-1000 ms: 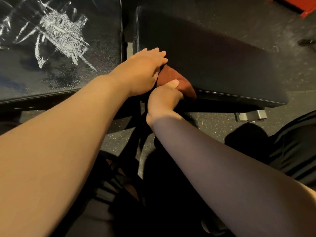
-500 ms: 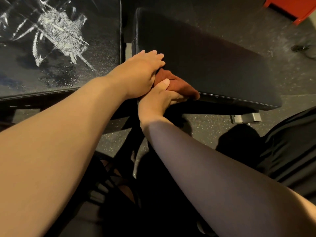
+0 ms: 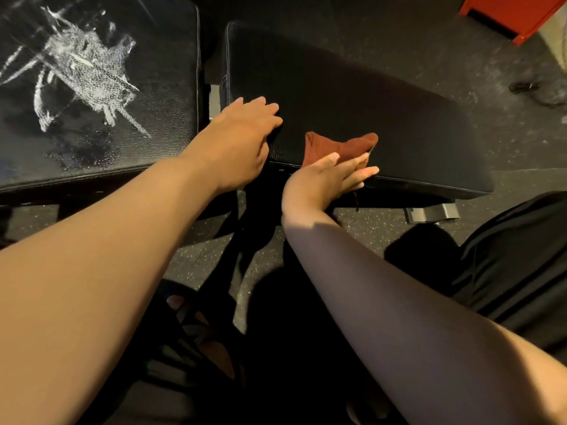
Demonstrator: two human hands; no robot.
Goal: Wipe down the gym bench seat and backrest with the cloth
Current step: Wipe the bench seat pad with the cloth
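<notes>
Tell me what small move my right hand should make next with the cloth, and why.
Probably push the cloth away from you across the black pad with the right hand: it sits bunched at the pad's near edge under the straight fingers, with most of the pad beyond it. The left hand rests flat on the pad's left end.

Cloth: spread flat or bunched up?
Bunched: the rust-red cloth sits in a humped, creased wad partly under the right hand's straight fingers on the bench pad.
</notes>
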